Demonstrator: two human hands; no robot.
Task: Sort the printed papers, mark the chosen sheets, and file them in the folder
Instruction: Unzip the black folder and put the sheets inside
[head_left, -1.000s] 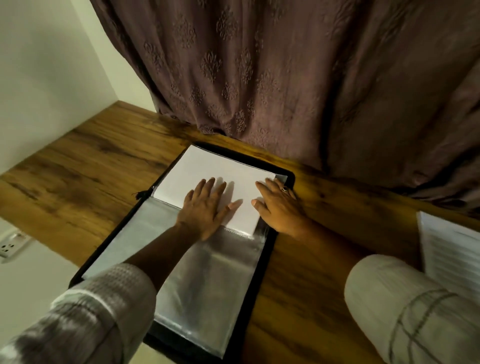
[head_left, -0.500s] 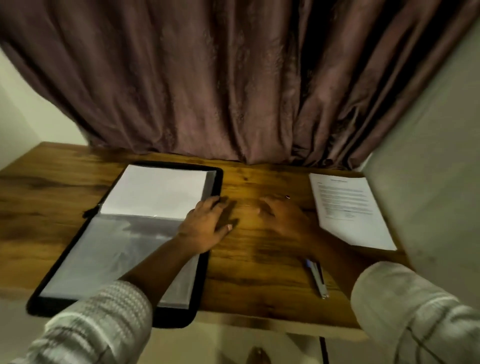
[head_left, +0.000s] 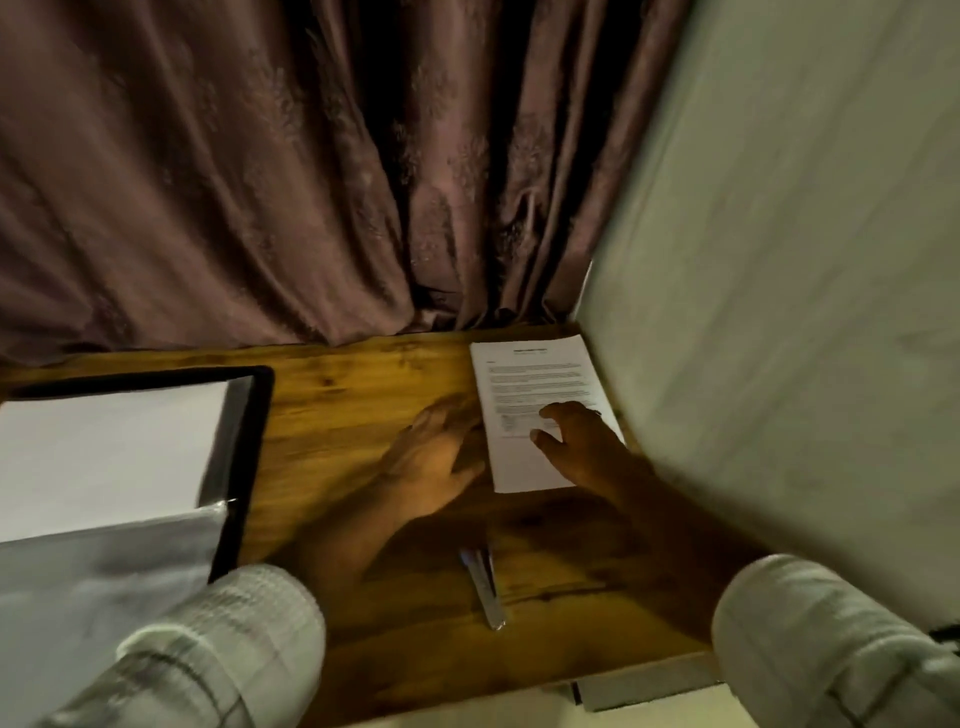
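Mauve-brown patterned curtain fabric is filling the back of the view and hanging down to the table's far edge, while a pale plain wall is closing in the right side. Below them the brown wood-grain table is carrying everything.

The black-rimmed folder with clear plastic sleeves is lying open at the left, with a blank-looking white sheet sitting in its upper part. Both hands were pressing on that sheet a second ago and are no longer touching it. That is looking like one sheet filed and the person turning for the next.

The small stack of white printed papers is lying at the right, close to the wall and well apart from the folder. The right hand is resting on the stack's lower half, fingers loosely spread and slightly bent, pinching nothing. The left hand is lying flat on the wood just beside the stack's left edge, fingers straight and close together; blur is hiding whether they are touching the paper. The silver-and-blue pen is lying untouched on the table, nearer the person.
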